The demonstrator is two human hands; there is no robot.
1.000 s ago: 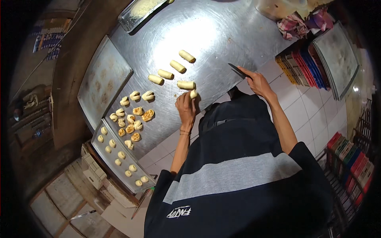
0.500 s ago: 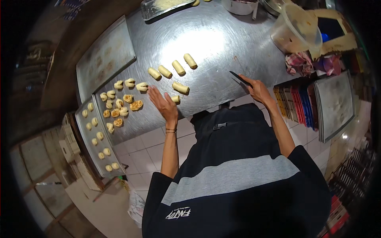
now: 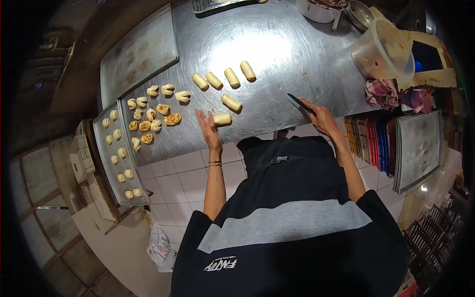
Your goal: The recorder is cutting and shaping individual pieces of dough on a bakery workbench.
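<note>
My left hand [image 3: 210, 127] is open, slightly blurred, right beside a pale dough roll [image 3: 222, 119] near the steel table's front edge; whether it touches it I cannot tell. My right hand [image 3: 322, 119] grips a dark-bladed knife [image 3: 298, 102] above the table. Several more rolls [image 3: 231, 76] lie loosely grouped across the middle of the steel table [image 3: 264, 94]. Left of them are several shaped dough pieces [image 3: 182, 96], some showing an orange-brown filling [image 3: 172, 118]. A metal tray [image 3: 111, 148] at the left holds small dough pieces [image 3: 121, 152].
A large bare tray [image 3: 141, 44] sits at back left. At back right are a metal pot [image 3: 316, 15], a plastic container [image 3: 376, 49] and crumpled cloth [image 3: 381, 94]. Stacked crates [image 3: 376, 146] and trays [image 3: 418, 151] stand at right. A white bag [image 3: 161, 247] is below.
A second ago my left hand was at a roll near the edge; it moved left with fingers spread, then back beside that roll. The knife stays in my right hand. The view has shifted.
</note>
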